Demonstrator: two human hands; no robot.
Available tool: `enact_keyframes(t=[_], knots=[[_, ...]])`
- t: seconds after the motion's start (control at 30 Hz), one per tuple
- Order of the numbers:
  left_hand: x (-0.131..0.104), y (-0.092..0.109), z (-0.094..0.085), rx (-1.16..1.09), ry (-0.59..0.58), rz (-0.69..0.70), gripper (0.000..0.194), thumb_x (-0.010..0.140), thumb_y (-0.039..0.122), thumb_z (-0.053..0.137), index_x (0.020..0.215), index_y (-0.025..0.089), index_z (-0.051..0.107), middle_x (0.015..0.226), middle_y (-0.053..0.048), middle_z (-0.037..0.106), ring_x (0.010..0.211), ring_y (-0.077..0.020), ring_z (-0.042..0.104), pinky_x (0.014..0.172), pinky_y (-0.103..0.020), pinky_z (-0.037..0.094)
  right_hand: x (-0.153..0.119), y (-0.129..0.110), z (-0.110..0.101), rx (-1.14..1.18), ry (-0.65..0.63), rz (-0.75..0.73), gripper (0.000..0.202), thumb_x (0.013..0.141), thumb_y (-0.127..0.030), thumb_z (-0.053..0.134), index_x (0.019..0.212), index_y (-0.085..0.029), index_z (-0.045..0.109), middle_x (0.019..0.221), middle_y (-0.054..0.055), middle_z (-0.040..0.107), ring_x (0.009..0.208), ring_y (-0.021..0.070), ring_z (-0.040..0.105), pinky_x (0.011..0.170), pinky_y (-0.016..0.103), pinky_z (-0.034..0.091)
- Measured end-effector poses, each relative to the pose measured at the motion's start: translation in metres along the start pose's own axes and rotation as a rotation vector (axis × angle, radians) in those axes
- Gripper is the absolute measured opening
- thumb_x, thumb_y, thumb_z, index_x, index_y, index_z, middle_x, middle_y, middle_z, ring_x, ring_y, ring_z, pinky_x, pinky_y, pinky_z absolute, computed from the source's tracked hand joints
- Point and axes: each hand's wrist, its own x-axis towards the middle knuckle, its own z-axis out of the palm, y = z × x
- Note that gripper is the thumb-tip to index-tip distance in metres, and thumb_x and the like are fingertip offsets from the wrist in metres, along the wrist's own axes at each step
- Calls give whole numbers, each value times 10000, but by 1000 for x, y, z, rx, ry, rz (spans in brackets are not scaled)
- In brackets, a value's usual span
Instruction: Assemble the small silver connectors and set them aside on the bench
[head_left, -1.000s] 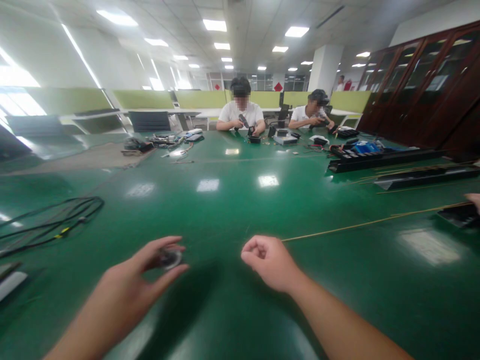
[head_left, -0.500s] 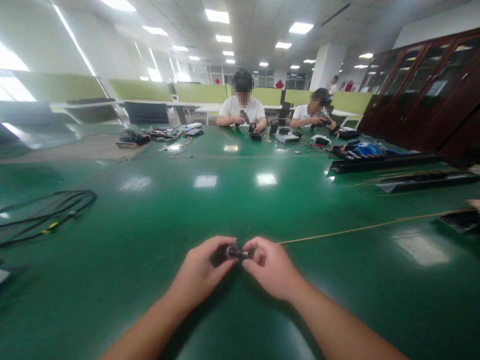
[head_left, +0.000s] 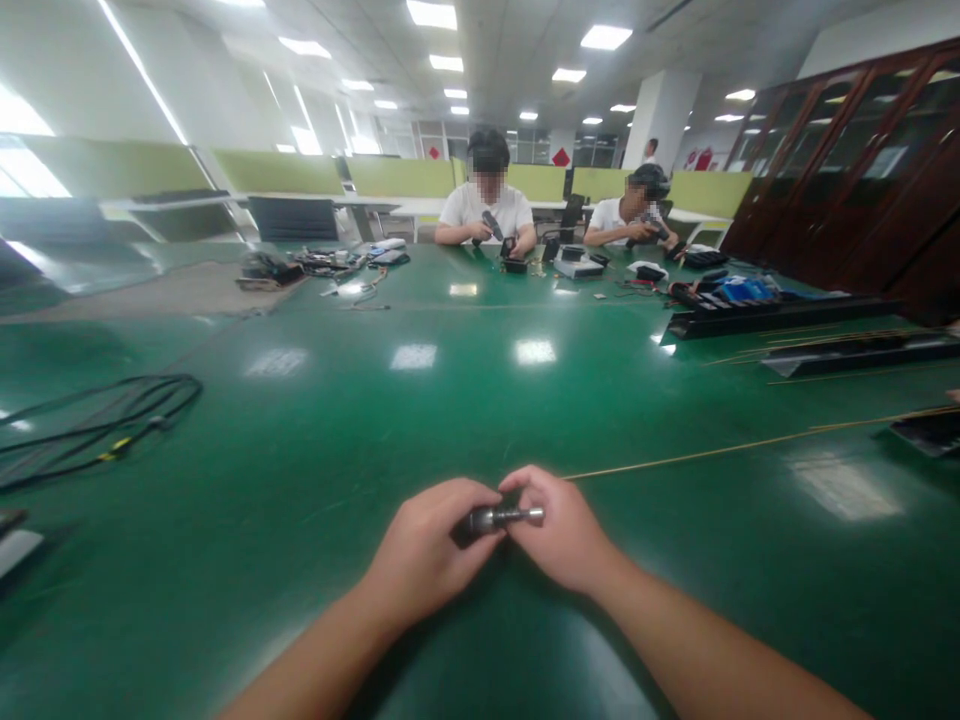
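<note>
My left hand (head_left: 439, 530) is wrapped round the dark body of a small cylindrical tool (head_left: 486, 520), low in the middle of the view. The tool's thin shaft points right and ends in a shiny metal tip. Around that tip curls my right hand (head_left: 559, 525), its thumb and fingers bent at the shaft near my left fingertips. Whether the right fingers press on the metal is hard to make out. Most of the tool's body is hidden by my left fingers.
A thin yellow rod (head_left: 697, 455) runs right from my right hand. Black cables (head_left: 161, 415) lie at left. Long black channels (head_left: 787, 315) and a blue bundle (head_left: 750, 288) sit at back right. Across the green table (head_left: 337, 400), two people handle dark devices, with parts scattered near them.
Both hands have shifted slightly right with the tool. Its shiny tip now shows between my right thumb and fingers, where it was more covered before. The camera view has moved a little.
</note>
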Motion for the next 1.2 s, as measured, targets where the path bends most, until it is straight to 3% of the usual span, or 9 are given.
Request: enact_keyframes(t=[0.27,0.43,0.57,0.87,1.03,1.2], knots=[[0,4,2,-37,9,-89,186,820,203,684,1003,228,667,948,-26,722,845,-171,679,772,-273,529,-1,0,-1,8,22,-39,467,681,-47,578,1119,-202,615,576,-81,533,538,124,522,534,217,366],[0,3,1,-33,19,-130,200,796,188,692,992,226,678,927,-24,729,825,-176,682,762,-280,528,-3,2,-13,73,-120,-49,706,681,-19,561,1351,-218,462,612,-104,530,530,103,507,534,197,374],[-2,3,2,-29,16,-135,214,780,196,705,991,224,683,922,-24,730,820,-180,681,751,-282,525,-3,7,-22,114,-180,-36,619,691,-32,567,1284,-197,500,593,-106,508,504,92,468,503,190,338],[1,8,0,-43,15,-122,192,804,202,697,994,216,679,925,-33,726,817,-180,677,752,-286,530,-7,3,-20,55,-166,-70,553,758,-88,626,1288,-212,529,591,-100,504,502,91,473,507,192,346],[3,8,0,-48,62,-68,178,842,189,675,1017,223,672,1007,-60,704,971,-213,654,882,-355,525,-8,2,-20,40,-148,-103,492,770,-103,643,1241,-215,554,587,-99,506,517,99,494,526,198,359],[2,3,4,-186,67,-230,277,858,311,701,1102,227,599,1118,-75,703,1056,-230,664,932,-387,533,-8,2,-19,23,-169,-74,452,786,-126,650,1226,-202,577,577,-100,510,486,91,475,501,193,345]])
